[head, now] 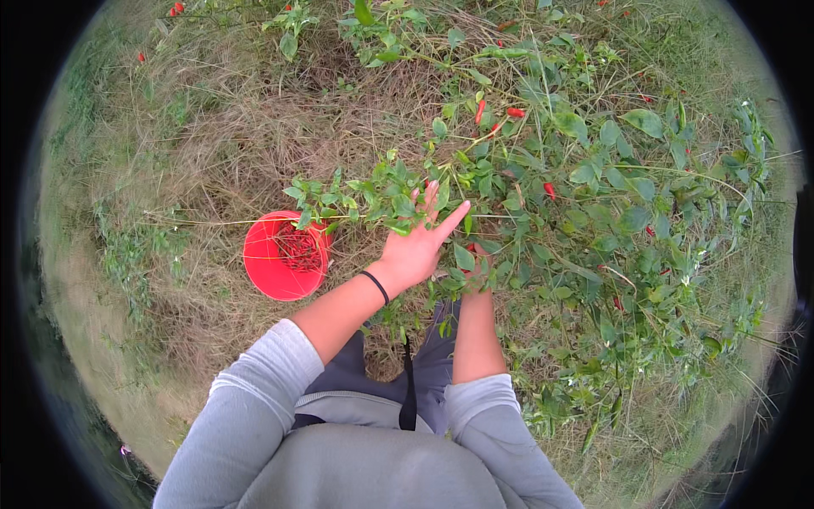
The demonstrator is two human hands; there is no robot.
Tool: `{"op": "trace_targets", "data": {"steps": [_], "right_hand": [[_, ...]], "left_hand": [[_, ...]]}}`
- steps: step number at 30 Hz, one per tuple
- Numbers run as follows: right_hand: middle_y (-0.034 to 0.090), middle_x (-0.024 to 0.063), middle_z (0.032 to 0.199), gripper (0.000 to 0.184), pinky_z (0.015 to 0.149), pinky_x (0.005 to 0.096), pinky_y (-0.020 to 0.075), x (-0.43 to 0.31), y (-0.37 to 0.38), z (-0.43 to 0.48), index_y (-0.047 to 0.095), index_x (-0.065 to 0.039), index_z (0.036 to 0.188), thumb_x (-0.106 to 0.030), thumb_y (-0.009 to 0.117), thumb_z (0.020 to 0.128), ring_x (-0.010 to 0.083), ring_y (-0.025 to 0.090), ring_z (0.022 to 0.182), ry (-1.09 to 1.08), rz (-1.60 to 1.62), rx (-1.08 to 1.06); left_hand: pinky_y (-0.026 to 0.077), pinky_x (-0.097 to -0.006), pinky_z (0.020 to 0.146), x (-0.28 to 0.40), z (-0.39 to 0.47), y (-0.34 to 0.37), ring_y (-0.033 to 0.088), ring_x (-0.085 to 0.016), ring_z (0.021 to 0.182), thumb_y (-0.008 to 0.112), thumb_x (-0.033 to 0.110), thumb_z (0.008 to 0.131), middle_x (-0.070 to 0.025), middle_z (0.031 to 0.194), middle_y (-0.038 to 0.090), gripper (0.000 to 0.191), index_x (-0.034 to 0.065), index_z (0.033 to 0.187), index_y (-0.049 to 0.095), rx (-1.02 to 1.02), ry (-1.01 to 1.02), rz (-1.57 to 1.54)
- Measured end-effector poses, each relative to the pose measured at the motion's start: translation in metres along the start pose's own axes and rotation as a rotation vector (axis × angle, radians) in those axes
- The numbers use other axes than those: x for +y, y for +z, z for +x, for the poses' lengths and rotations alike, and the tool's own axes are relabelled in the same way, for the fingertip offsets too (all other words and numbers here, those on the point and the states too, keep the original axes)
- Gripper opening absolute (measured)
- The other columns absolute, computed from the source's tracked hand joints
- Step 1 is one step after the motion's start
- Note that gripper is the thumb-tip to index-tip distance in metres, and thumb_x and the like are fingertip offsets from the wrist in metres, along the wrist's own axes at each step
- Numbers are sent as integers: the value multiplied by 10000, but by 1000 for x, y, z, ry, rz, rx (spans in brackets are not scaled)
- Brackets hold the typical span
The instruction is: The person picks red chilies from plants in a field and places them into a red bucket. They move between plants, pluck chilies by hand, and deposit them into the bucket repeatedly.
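My left hand [413, 251], with a black band at the wrist, reaches into a leafy branch of a chili pepper plant [585, 235]. Its fingers are spread against the leaves, some of them partly covered. To its right, my right hand [478, 270] is among the leaves, close to a red chili pepper [469, 248]; leaves hide most of its fingers, so its grip cannot be made out. Left of both hands stands a red plastic bucket [270, 257], tilted in view, with many red chili peppers [299, 251] inside.
Dry grass [235, 140] covers the ground around the bucket. More red chili peppers [515, 112] hang on branches ahead and to the right. A long thin stem crosses over the bucket's mouth. Dense foliage with small white flowers [685, 280] spreads along the right side.
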State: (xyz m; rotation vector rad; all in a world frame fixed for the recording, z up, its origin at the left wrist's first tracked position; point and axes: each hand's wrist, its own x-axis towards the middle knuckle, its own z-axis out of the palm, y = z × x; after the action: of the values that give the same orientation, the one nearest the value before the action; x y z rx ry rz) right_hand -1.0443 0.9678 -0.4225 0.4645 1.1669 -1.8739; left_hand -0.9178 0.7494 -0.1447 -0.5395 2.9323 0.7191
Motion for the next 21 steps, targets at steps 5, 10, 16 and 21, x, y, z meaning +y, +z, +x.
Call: {"op": "trace_targets", "data": {"steps": [5, 10, 16, 21], "right_hand": [[608, 80, 730, 278, 457, 281, 459, -32, 116, -98, 580, -71, 968, -310, 443, 926, 177, 572, 566, 181, 42, 373], [479, -13, 573, 115, 302, 192, 261, -84, 64, -158, 588, -99, 855, -211, 569, 866, 69, 362, 395, 320, -243, 405], [469, -20, 557, 177, 333, 163, 229, -128, 52, -240, 601, -72, 791, -232, 584, 866, 42, 353, 397, 377, -443, 369], [492, -23, 559, 143, 348, 181, 234, -118, 122, -305, 633, -38, 842, -174, 590, 858, 44, 332, 393, 110, -493, 246]], "left_hand": [[382, -506, 954, -9, -21, -12, 182, -499, 1284, 613, 95, 729, -177, 1477, 77, 888, 304, 1427, 105, -13, -134, -18], [488, -464, 845, 13, -29, -37, 402, -487, 1164, 642, 131, 730, -212, 1441, 172, 865, 267, 1421, 140, 50, -34, -141], [455, -457, 884, 40, -56, -67, 409, -442, 1179, 642, 156, 732, -288, 1376, 257, 852, 184, 1421, 143, 50, 47, -231], [290, -446, 1027, 64, -89, -76, 445, -350, 1130, 633, 171, 736, -180, 1195, 483, 579, 17, 1250, 417, 265, 242, -552]]}}
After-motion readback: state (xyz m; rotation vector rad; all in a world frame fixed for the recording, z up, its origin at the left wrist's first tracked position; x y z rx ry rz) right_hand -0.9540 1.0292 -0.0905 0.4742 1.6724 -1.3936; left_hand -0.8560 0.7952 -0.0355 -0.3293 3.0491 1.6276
